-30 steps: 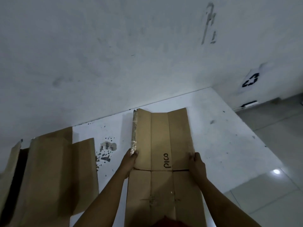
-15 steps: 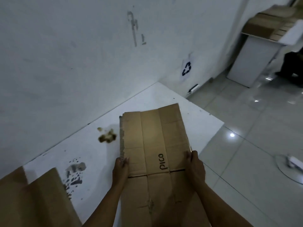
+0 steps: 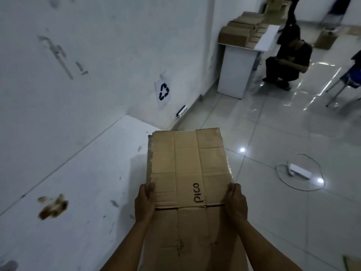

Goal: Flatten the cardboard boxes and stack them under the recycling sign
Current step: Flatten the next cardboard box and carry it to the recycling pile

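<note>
Flattened box [image 3: 190,173], "pico" written on top, held out in front of me, off white platform [image 3: 78,182], far end toward wall. My left hand [image 3: 145,200] pinches left edge, right hand [image 3: 235,202] pinches right edge, thumbs on top. Recycling sign [image 3: 163,91] ahead on wall, power strip [image 3: 181,110] at its foot. Judgement: carry level, keep panels flat, lay flush below sign, avoid strip. Crouching person [image 3: 289,59] well apart.

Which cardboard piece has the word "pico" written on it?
The flattened cardboard box held between the left hand and right hand; the cardboard boxes piled on the distant white cabinet show no writing.
</note>
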